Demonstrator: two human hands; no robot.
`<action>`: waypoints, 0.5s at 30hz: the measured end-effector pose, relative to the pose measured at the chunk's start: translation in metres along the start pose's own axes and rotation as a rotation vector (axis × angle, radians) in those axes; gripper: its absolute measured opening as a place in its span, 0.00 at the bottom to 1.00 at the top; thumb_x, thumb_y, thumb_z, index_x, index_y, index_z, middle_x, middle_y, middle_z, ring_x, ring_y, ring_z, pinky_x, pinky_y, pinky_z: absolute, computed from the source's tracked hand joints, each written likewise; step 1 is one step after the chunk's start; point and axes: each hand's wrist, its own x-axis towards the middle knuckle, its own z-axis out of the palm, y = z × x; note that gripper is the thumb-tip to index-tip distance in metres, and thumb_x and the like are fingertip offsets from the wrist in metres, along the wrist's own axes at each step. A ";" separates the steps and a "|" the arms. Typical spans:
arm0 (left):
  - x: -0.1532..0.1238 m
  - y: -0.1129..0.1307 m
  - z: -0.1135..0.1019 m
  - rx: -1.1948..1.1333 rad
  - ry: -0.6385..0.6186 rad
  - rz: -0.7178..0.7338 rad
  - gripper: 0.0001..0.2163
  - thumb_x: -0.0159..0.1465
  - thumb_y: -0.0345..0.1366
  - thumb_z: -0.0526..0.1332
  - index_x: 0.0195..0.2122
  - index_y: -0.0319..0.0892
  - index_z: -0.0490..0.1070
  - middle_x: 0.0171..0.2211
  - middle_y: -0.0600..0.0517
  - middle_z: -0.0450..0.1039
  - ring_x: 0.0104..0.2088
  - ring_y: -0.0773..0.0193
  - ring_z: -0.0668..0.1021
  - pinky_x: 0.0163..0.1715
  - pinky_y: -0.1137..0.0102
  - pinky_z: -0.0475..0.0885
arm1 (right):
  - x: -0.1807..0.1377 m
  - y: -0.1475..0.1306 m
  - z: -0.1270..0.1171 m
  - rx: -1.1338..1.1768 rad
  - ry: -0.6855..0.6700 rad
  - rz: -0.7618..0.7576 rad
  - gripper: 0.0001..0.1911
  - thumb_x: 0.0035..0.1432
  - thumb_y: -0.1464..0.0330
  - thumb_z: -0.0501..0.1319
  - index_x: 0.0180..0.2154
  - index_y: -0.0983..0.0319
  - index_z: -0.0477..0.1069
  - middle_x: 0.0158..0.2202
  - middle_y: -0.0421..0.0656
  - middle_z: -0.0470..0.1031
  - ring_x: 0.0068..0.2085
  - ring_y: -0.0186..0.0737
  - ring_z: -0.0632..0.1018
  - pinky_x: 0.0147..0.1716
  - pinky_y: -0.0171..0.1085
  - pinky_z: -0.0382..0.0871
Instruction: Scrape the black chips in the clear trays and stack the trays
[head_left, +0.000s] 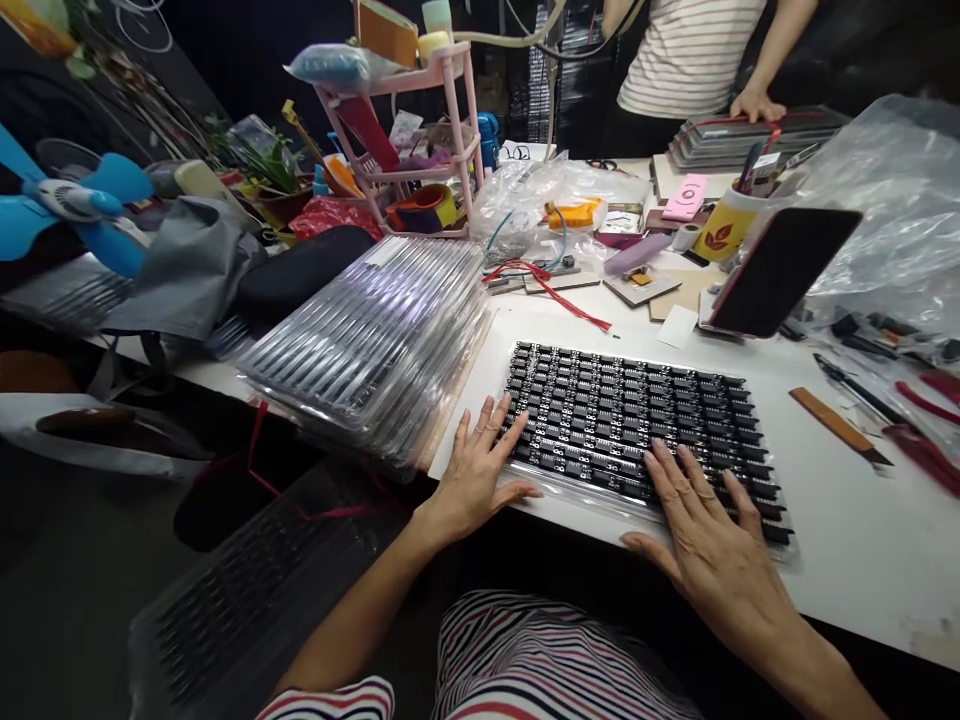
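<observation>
Head view: we list one clear tray [574,495] of black components [600,405], at the white table's [862,560] near edge; left hand [472,475], fingers spread, on the tray's left end; right hand [709,535], fingers spread, on its near right part; stacked trays [367,335], left; tilted phone [787,270], far right.

No words, brands or numbers can be read. The pen cup [729,222], on the desk [862,540], bears a brown leaf emblem [718,237]. A pink card [685,197] shows a ring-shaped mark between small, illegible marks. Farther back, a white paper [526,151] carries rounded black outlines. The top of the tray stack [352,345] has a pale label [385,254], its print unreadable. Pale marks on the black parts [600,420] are too small to make out.
</observation>
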 end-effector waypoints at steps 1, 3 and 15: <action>-0.001 0.002 0.001 0.014 -0.005 0.013 0.39 0.59 0.57 0.53 0.66 0.43 0.43 0.67 0.39 0.37 0.66 0.49 0.40 0.61 0.47 0.42 | 0.000 -0.001 0.000 0.005 -0.006 -0.013 0.37 0.64 0.50 0.38 0.66 0.63 0.36 0.64 0.50 0.53 0.64 0.52 0.54 0.60 0.57 0.43; -0.004 0.004 0.003 0.037 -0.012 0.027 0.38 0.59 0.57 0.53 0.66 0.42 0.44 0.67 0.39 0.38 0.66 0.49 0.40 0.61 0.47 0.42 | 0.000 -0.001 0.001 0.008 0.000 -0.007 0.37 0.64 0.50 0.38 0.66 0.64 0.35 0.64 0.51 0.53 0.64 0.51 0.55 0.60 0.57 0.43; -0.008 0.003 0.006 0.071 0.008 0.027 0.30 0.63 0.49 0.55 0.65 0.52 0.47 0.68 0.44 0.33 0.66 0.45 0.40 0.60 0.43 0.43 | 0.003 -0.008 0.001 -0.004 -0.012 -0.005 0.40 0.63 0.49 0.43 0.66 0.67 0.35 0.65 0.53 0.49 0.65 0.51 0.51 0.60 0.57 0.40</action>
